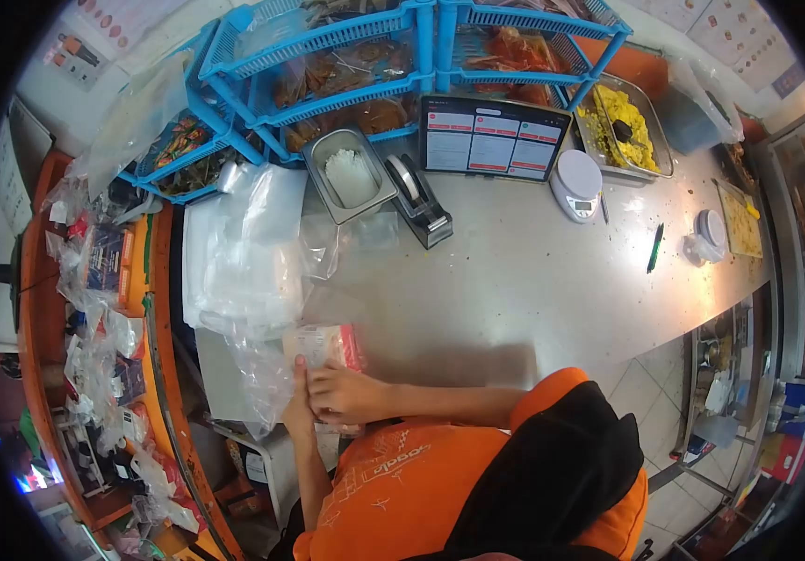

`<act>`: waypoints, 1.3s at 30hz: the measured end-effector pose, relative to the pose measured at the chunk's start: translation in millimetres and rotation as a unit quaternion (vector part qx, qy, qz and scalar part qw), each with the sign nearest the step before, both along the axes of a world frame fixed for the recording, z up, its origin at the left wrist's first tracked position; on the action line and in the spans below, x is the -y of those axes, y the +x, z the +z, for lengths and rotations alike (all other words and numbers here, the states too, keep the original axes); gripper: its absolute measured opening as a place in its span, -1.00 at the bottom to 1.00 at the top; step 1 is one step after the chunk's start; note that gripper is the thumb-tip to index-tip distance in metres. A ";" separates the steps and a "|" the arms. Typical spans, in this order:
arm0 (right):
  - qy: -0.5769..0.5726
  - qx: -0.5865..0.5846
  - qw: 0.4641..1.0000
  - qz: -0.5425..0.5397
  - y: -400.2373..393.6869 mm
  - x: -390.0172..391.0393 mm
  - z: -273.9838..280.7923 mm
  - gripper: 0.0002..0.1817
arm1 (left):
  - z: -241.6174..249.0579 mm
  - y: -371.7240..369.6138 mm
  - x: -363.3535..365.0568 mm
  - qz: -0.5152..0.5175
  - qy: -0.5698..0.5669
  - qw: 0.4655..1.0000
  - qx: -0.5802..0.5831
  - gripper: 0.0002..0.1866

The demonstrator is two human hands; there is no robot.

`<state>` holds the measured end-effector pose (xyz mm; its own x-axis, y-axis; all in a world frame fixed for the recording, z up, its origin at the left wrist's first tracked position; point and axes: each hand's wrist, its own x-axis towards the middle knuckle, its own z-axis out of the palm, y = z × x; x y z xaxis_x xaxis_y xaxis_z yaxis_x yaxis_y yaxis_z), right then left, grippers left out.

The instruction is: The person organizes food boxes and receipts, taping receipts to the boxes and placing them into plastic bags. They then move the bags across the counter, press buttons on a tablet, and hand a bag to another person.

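At the near left edge of the steel table is a white and pink-red packet (348,348) with a printed label. My left hand (299,408) grips its near side, thumb up along the front, the other fingers mostly hidden. Beside it my right hand (345,393) is closed, its fingers curled against the packet's near edge; what they pinch is hidden. A clear plastic bag (267,379) hangs crumpled just left of my left hand. Beyond the packet lies a stack of clear plastic bags (239,248).
Along the back stand blue crates (346,103), a steel pan (351,178) with white contents, a tape dispenser (426,213) and a tablet (491,138). To the right are a scale (577,187), a tray of yellow food (632,126), a green pen (655,248) and a jar (704,238).
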<state>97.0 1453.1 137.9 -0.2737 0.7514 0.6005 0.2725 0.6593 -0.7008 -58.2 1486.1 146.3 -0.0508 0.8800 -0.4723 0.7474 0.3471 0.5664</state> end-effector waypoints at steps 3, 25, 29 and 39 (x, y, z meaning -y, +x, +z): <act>-0.003 -0.014 0.979 -0.202 -27.5 -23.0 -19.4 -0.80 | 5.2 16.2 -0.9 0.092 0.103 0.977 0.160 -0.54; -0.391 -0.386 0.835 0.017 4.3 -11.4 -7.2 -0.68 | -15.6 -20.5 -6.4 -0.093 0.187 0.953 0.219 -0.77; -0.411 -0.388 0.825 0.013 4.5 -14.6 -6.1 -0.55 | -6.4 -13.3 -8.6 -0.009 0.094 0.961 0.260 -0.75; -0.430 -0.401 0.809 -0.014 2.7 -16.7 -4.0 -0.53 | 10.4 -3.5 -6.3 -0.014 0.080 0.956 0.283 -0.76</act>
